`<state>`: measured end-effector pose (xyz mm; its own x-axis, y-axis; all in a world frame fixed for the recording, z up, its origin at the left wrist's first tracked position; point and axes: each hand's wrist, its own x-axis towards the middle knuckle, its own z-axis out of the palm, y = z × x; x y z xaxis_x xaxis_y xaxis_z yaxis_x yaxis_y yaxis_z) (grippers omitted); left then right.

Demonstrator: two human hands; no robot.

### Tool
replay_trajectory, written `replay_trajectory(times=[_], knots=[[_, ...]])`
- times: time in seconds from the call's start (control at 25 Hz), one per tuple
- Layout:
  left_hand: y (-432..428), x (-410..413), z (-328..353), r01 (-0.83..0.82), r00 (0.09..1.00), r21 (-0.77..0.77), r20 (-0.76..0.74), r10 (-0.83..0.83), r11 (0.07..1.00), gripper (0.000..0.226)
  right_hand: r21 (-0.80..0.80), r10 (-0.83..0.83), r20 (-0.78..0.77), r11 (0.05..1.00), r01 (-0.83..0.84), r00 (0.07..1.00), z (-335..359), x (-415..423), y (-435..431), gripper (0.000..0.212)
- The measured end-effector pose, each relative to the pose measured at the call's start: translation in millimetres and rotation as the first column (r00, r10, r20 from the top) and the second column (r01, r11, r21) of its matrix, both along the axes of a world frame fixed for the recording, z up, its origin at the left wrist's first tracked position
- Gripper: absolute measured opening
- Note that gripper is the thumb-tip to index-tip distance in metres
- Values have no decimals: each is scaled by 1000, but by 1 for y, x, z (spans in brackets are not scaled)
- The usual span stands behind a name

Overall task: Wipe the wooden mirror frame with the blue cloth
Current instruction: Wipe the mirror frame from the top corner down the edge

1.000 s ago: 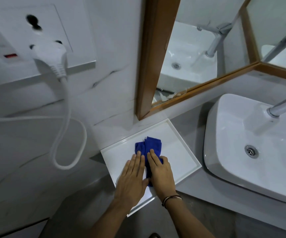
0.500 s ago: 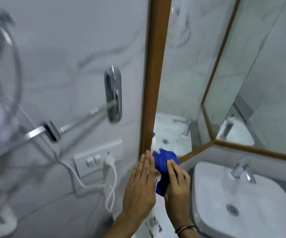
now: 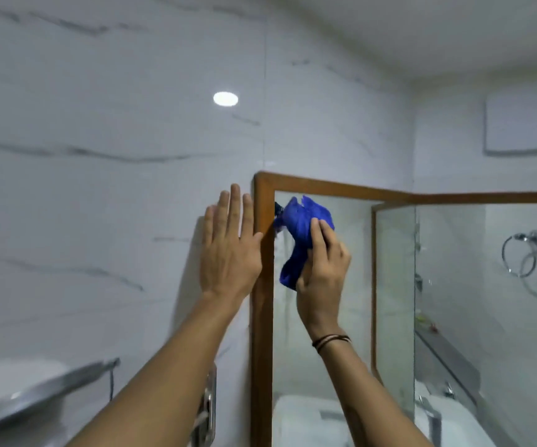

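Note:
The wooden mirror frame (image 3: 262,333) runs up the wall and turns right along the top at its upper left corner. My right hand (image 3: 320,269) grips the bunched blue cloth (image 3: 302,227) and holds it against the glass just inside that corner, touching the frame's inner edge. My left hand (image 3: 228,250) lies flat and open on the marble wall, fingers up, its thumb side against the frame's outer edge.
A chrome towel shelf (image 3: 41,391) juts from the wall at lower left. A chrome fitting (image 3: 207,408) sits beside the frame. The white basin (image 3: 454,424) shows at the bottom right. A towel ring (image 3: 518,253) hangs on the right wall.
Both hands rose from the white tray up along the frame's left side to its top left corner, the right hand carrying the blue cloth. My view tilted upward with them.

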<state>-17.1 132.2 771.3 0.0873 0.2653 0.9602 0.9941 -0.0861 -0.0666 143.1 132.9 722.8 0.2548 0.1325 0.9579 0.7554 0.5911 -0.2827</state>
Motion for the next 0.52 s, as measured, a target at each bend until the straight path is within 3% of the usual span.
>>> replay_trajectory(times=[0.2, 0.4, 0.52], knots=[[27, -25, 19, -118, 965, 74, -226, 132, 990, 77, -137, 65, 28, 989, -61, 997, 32, -14, 46, 68], [45, -24, 18, -75, 970, 171, -214, 112, 982, 79, 5, -171, 149, 985, 172, 974, 35, -4, 82, 59], [45, -24, 16, -79, 967, 185, -224, 120, 980, 78, -21, 79, 134, 997, -77, 988, 45, -15, 88, 64]])
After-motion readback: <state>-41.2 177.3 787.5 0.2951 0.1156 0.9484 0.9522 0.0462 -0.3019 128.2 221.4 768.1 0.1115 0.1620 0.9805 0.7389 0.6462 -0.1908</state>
